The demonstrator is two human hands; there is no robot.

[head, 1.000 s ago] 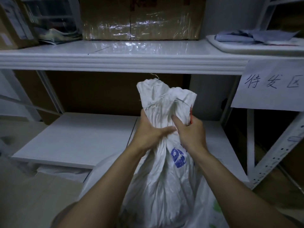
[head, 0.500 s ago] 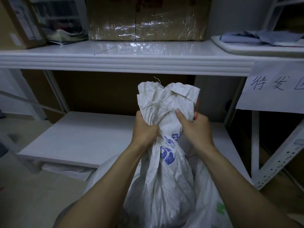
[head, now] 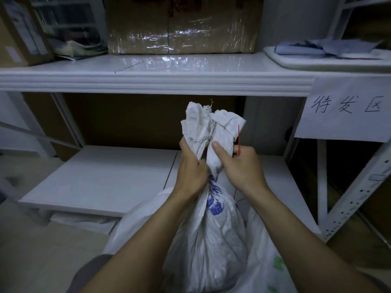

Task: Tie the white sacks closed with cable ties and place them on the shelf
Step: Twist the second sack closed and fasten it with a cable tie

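Left hand (head: 191, 166) fisted round sack (head: 211, 240) neck, bunching mouth shut; right hand (head: 243, 168), at neck's 3 o'clock, pinches fabric plus red tie (head: 239, 140), ready for looping.

I'm looking into a stockroom's dispatch corner
White metal shelving (head: 148, 83) with a punched upright (head: 357, 197) on the right, a tape-wrapped cardboard box (head: 182, 24) on the far upper shelf (head: 211, 64), a handwritten paper sign (head: 347, 111) reading 待发区 hung at its right edge, and a filled white sack (head: 222, 246) near me
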